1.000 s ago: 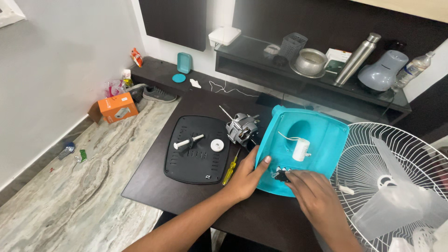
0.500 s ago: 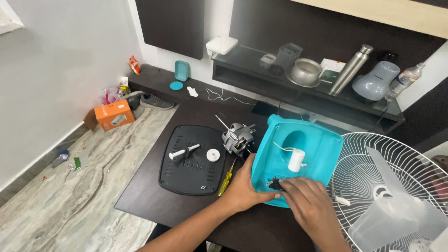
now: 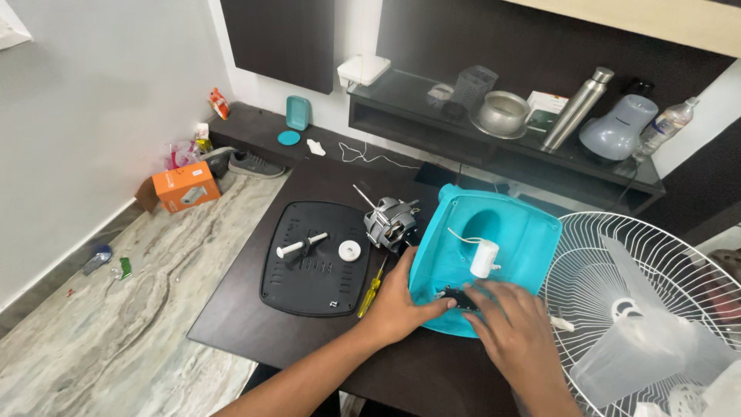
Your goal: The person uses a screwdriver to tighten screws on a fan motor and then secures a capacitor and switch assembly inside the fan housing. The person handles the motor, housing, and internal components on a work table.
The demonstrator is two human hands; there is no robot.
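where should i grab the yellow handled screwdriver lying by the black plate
Probably grip the yellow handle, coming from above with fingers across its width. The screwdriver lies flat on the dark table in a narrow gap between the black plate and the left hand, so side approaches are crowded; the thin shaft gives less to hold.

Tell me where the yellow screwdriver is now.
In the head view the yellow screwdriver lies on the dark table, between the black plate and the left hand.
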